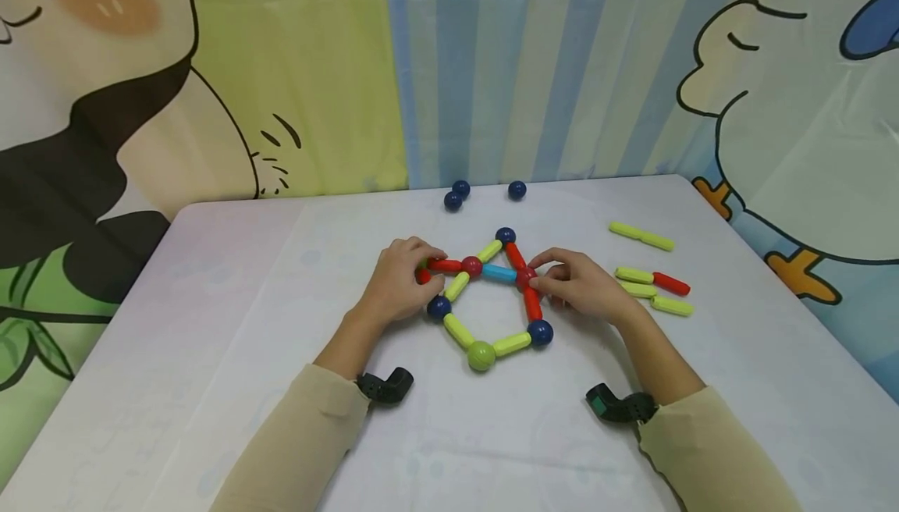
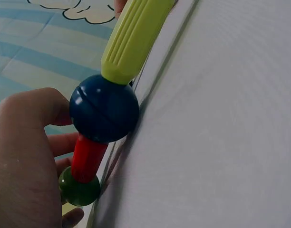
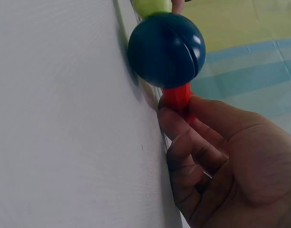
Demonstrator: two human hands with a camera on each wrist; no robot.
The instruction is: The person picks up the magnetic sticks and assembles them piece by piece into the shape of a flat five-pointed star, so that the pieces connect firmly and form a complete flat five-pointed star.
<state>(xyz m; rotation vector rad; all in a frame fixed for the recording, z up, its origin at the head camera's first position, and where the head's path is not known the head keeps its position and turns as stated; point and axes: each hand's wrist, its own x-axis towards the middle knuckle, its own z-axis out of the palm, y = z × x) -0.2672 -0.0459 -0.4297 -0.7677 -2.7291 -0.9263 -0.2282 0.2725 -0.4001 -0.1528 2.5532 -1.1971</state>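
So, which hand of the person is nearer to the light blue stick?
The right hand. It is at the red ball on one end of the light blue stick; the left hand is farther, beyond the other red ball.

From the head, looks forward and down over the tabletop [image 1: 211, 356] to the backdrop [image 1: 477, 67]. From each wrist, looks low along it, rolled sideways and very near: at the left hand [image 2: 29, 147] and a navy ball [image 2: 104, 108], at the right hand [image 3: 236, 161] and a second navy ball [image 3: 167, 50]. Shares both pairs with the head view.
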